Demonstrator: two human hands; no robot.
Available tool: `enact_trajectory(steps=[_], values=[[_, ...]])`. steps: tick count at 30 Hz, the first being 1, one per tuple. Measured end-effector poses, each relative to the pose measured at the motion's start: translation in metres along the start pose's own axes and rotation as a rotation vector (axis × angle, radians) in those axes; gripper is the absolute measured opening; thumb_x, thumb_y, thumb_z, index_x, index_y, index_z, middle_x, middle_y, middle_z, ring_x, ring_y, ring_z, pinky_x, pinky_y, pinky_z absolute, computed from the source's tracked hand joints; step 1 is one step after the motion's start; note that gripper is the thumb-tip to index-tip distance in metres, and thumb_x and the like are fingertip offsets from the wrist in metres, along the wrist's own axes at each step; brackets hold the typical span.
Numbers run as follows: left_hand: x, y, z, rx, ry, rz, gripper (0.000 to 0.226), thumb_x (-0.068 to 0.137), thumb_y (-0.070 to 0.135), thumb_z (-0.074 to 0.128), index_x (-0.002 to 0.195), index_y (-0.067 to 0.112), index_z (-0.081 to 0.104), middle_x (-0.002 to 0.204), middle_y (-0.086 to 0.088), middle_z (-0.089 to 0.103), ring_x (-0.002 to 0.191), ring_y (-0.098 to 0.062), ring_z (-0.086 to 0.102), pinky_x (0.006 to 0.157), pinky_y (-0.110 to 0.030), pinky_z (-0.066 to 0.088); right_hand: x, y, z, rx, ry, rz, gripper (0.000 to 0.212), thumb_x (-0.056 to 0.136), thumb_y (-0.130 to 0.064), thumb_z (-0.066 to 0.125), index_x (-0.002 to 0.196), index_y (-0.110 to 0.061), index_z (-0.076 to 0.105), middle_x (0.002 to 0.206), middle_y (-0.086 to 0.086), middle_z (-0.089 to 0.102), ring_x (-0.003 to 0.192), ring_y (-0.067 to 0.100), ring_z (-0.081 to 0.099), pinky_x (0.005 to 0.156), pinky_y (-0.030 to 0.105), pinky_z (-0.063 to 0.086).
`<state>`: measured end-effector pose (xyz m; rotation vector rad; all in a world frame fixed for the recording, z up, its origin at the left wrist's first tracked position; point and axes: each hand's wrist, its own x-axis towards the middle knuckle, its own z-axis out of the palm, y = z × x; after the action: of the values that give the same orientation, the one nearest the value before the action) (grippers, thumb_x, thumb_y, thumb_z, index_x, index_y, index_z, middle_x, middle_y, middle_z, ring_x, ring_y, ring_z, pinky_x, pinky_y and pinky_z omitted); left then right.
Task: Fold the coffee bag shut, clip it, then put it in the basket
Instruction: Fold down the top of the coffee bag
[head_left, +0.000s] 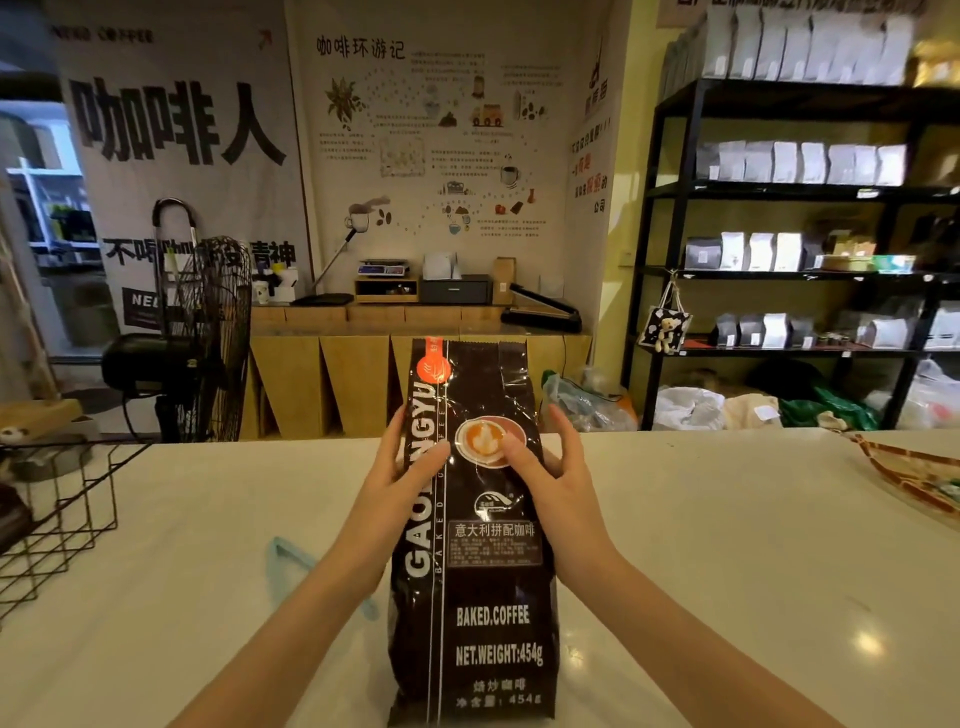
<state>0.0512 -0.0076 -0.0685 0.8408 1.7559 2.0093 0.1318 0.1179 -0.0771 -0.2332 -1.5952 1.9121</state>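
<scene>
Standing upright near the middle of the white counter (701, 545): the black coffee bag (478, 545), top still tall and unfolded. Gripping it at mid-height from both sides, left hand (402, 480) wrapping the left edge with thumb across the front, right hand (553, 475) pressing the right edge likewise. Still steadying, judging by this, with folding not yet begun. Lying flat on the counter just left of the bag, partly behind the left forearm: a pale blue clip (291, 564). Waiting at far left: the wire basket (62, 519). Needing next: sliding both hands up to the top edge and rolling it down.
</scene>
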Motion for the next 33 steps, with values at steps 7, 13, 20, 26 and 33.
enact_trajectory(steps=[7,13,20,26,33], values=[[-0.006,-0.006,0.004,-0.124,0.100,0.104,0.053,0.088,0.023,0.050,0.135,0.042,0.035,0.099,0.009,0.068,0.077,-0.005,0.071,0.057,-0.021,0.056,-0.021,0.009,-0.013,-0.038,0.003,-0.057,0.032,0.083,-0.031,0.056,0.114,-0.041,0.057,0.107,-0.008,0.070,0.096,0.007,0.067,0.065,0.018,0.054],[-0.005,-0.008,0.006,-0.169,0.123,0.051,0.046,0.089,0.027,0.047,0.134,0.035,0.040,0.087,0.005,0.073,0.070,-0.007,0.072,0.055,-0.020,0.056,-0.025,0.018,-0.007,-0.037,-0.015,0.106,0.035,0.084,-0.045,0.045,0.099,-0.021,0.066,0.089,0.005,0.076,0.085,0.020,0.072,0.070,0.029,0.054],[-0.003,-0.008,0.005,-0.141,0.052,0.044,0.044,0.090,0.031,0.044,0.134,0.033,0.042,0.085,0.006,0.075,0.075,-0.007,0.072,0.057,-0.018,0.056,-0.029,0.016,-0.005,-0.016,-0.043,0.107,0.034,0.091,-0.043,0.038,0.097,-0.024,0.066,0.087,0.001,0.076,0.083,0.016,0.072,0.072,0.029,0.053],[-0.003,-0.004,0.007,-0.151,0.115,0.060,0.019,0.087,0.025,0.050,0.102,0.035,0.056,0.079,0.005,0.072,0.063,-0.007,0.071,0.049,-0.018,0.054,-0.032,0.018,-0.002,0.001,0.036,0.084,0.034,0.091,-0.042,0.040,0.095,-0.022,0.067,0.088,0.005,0.076,0.085,0.022,0.071,0.074,0.034,0.055],[-0.005,-0.001,0.005,-0.173,0.172,0.021,0.019,0.077,0.024,0.065,0.092,0.015,0.057,0.080,-0.007,0.073,0.059,-0.014,0.071,0.050,-0.027,0.057,-0.022,0.004,-0.004,0.079,0.023,0.088,0.025,0.078,-0.036,0.059,0.092,-0.020,0.072,0.090,0.009,0.076,0.084,0.023,0.071,0.070,0.032,0.056]])
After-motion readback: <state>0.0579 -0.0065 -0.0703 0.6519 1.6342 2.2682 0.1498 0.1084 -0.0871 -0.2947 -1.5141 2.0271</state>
